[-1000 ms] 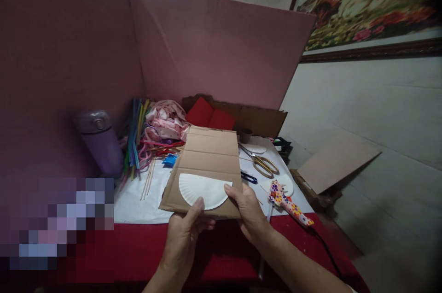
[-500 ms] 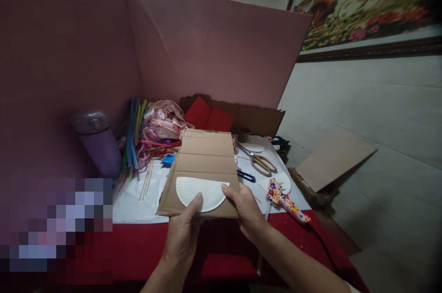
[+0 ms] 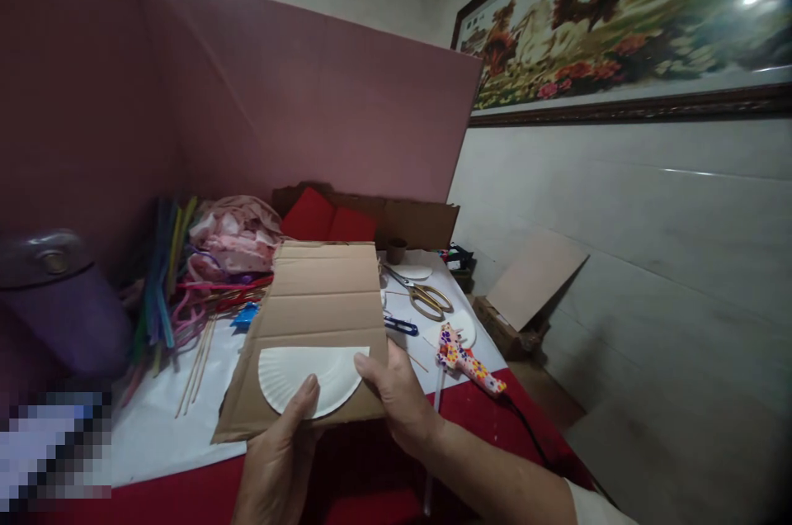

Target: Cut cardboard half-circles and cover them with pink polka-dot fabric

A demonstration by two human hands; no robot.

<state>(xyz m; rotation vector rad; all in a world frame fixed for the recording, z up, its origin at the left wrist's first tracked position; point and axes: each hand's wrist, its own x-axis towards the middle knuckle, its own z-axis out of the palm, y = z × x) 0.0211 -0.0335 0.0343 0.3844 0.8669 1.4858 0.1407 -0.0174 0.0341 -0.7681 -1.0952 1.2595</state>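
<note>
Both hands hold up a sheet of brown cardboard (image 3: 327, 294) over the front of the table. A white half paper plate (image 3: 309, 376) with a ridged rim lies on its lower part, straight edge away from me. My left hand (image 3: 281, 442) grips the cardboard's near edge, its thumb pressing on the plate's curved rim. At the right side my right hand (image 3: 399, 393) is closed on the cardboard, its thumb on the plate's right corner. The fingers under the sheet are hidden.
Right of the cardboard lie gold-handled scissors (image 3: 426, 298), a blue cutter (image 3: 402, 327) and a flowered glue gun (image 3: 467, 360) with a cord. At left are pipe cleaners (image 3: 164, 269), thin sticks (image 3: 201, 360), pink fabric (image 3: 235, 232) and a purple bottle (image 3: 68, 310). Red card (image 3: 327, 215) leans behind.
The view has swung to the right, so everything sits further left in the picture. Both hands keep the same grip on the cardboard and the half plate.
</note>
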